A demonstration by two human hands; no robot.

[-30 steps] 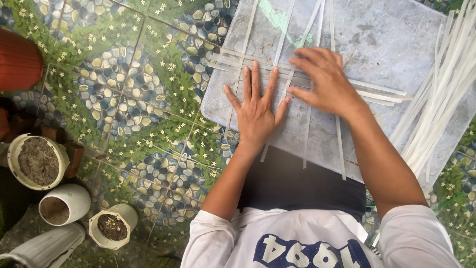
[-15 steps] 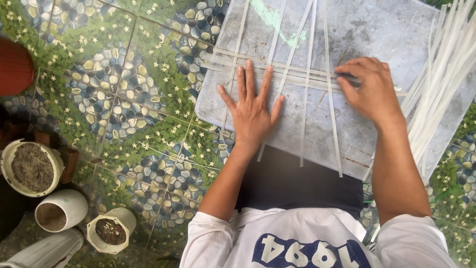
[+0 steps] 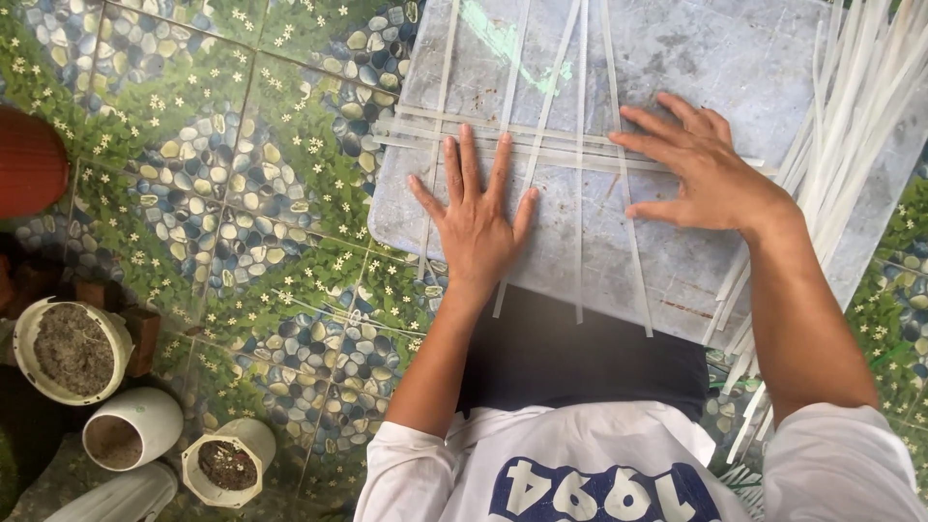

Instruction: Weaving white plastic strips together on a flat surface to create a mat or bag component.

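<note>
Strips: thin, flat, pale white strips (image 3: 580, 184) are lying crossed on a board, several running away from the person and a few running sideways across them, forming a loose open lattice.
Board: a grey, scuffed flat board (image 3: 715, 58) with a greenish smear is resting on the person's lap and on the tiled floor, and is carrying the lattice.
Left hand: the left hand (image 3: 478, 227) is pressing flat, palm down, fingers (image 3: 462, 164) spread wide and gripping nothing, pinning the left part of the lattice.
Right hand: the right hand (image 3: 710, 174) is lying flat on the right part of the lattice, fingers extended toward the left and slightly apart, holding nothing.
Strips versus fingers: the sideways strips are passing just beyond the left fingertips and under the right fingertips; two lengthwise strips are running between the two hands.
Spare strips: a loose bundle (image 3: 851, 126) is lying at the board's right edge, just beside the right wrist.
Floor: pebble-and-flower patterned tiles (image 3: 242, 193), with small pots (image 3: 130, 425) of soil standing at the lower left.
</note>
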